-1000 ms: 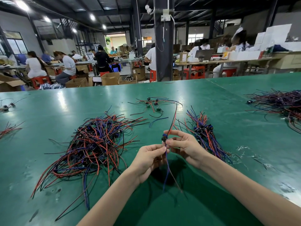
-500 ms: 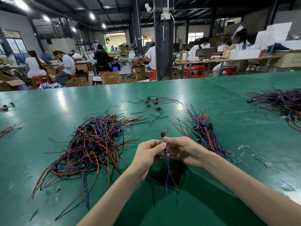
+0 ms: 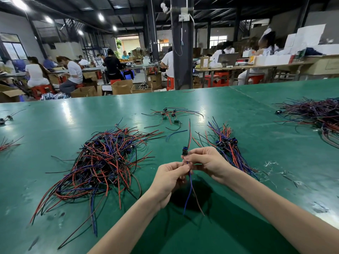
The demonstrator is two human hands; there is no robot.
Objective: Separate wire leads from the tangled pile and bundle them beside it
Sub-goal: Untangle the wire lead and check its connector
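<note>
Right hand [image 3: 207, 161] higher, left hand [image 3: 169, 177] on lead [image 3: 184, 150]

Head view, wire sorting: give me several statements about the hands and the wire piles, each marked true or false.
1. The left hand and the right hand pinch the same wire lead. True.
2. The tangled pile lies to the right of the hands. False: it lies to their left.
3. A smaller bundle lies on the table on the right hand's right side. True.
4. The lead's connector hangs below both hands. False: it sticks up above the right hand's fingers, and the wire ends hang below.
</note>
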